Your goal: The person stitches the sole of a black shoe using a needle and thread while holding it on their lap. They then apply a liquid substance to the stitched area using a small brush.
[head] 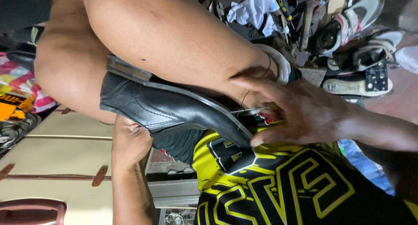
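A black leather shoe [165,107] lies pressed against my bare leg [174,38], its sole edge facing up and its toe pointing right. My right hand [300,114] reaches in from the right and pinches a thin metal needle [252,110] at the sole edge near the toe. A dark thread [261,75] loops up from there. My left hand [130,140] comes up from below and grips the underside of the shoe near the heel, partly hidden by it. My yellow and black shirt [278,181] fills the lower right.
Several worn shoes and sneakers [357,46] are piled at the upper right beside a white cloth [254,7]. A beige wooden cabinet [56,155] stands at the left, with a reddish chair back [30,209] below it and a patterned cloth [17,90] at the left edge.
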